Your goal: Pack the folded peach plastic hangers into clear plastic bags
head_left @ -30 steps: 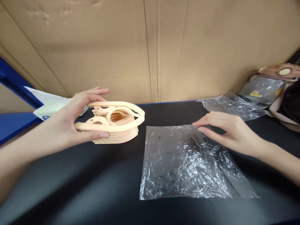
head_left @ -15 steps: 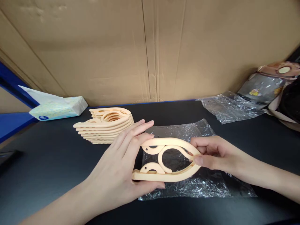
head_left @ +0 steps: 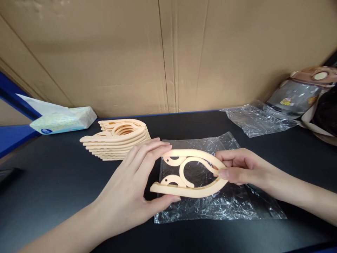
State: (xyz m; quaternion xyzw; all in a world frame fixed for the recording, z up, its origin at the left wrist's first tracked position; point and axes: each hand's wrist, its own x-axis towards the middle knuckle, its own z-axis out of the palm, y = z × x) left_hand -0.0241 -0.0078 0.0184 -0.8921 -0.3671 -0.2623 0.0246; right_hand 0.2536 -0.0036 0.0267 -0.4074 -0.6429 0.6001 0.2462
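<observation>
Fingers of left hand (head_left: 126,196) and right hand (head_left: 240,168) grip one hanger (head_left: 192,153) by its ends, just over one flat bag (head_left: 223,207) on the table (head_left: 65,196). Behind: one stack (head_left: 116,142) of about eight hangers, a second bag (head_left: 259,119), one tissue pack (head_left: 61,119). 1 s ago left was lifting it off the stack, right lay on the bag.

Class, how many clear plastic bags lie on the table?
2: one bag lies beneath the hanger that the left hand and right hand hold; a second bag lies crumpled far right. Either may hide more.
</observation>
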